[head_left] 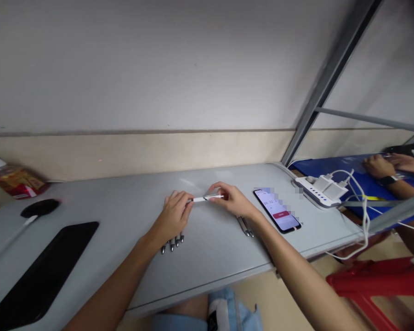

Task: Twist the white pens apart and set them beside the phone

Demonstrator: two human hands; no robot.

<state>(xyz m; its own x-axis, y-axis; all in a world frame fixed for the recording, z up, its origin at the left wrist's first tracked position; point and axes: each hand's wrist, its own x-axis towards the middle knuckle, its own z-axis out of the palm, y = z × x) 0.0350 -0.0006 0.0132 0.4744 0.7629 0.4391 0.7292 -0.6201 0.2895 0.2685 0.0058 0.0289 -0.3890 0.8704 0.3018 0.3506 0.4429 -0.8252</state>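
Pale wall (158,69) behind, with a cream band along its foot; grey desk (207,271) running below it. Left hand (175,215): fingers bunched close together, thumb and fingertips pinching the left end of a white pen (199,199). Right hand (233,200): index finger and thumb arched, tips brought together on the pen's right end, a small gap showing inside the arch. Pen level between the two hands, its middle bare of fingers, roughly parallel to the desk's back edge; cannot tell whether it touches the desk.

Row of pens (172,247) partly under the left hand, dark tips toward the desk's front edge. Second, smaller group of pens (244,226) beneath the right wrist, tips also frontward.

Phone (274,209) flat to the right of that wrist, lit screen, part pixelated. Power strip (317,193) with white plugs near the desk's right end; white cables (366,218) hang past the edge. Desk's left side: black mat (48,271) toward the front, dark oval object (39,208) with a white cord, jar (17,181) at the back left corner.

Beyond a metal frame (308,110): blue surface (344,168), another person's hands (377,166); red stool (379,280) below.
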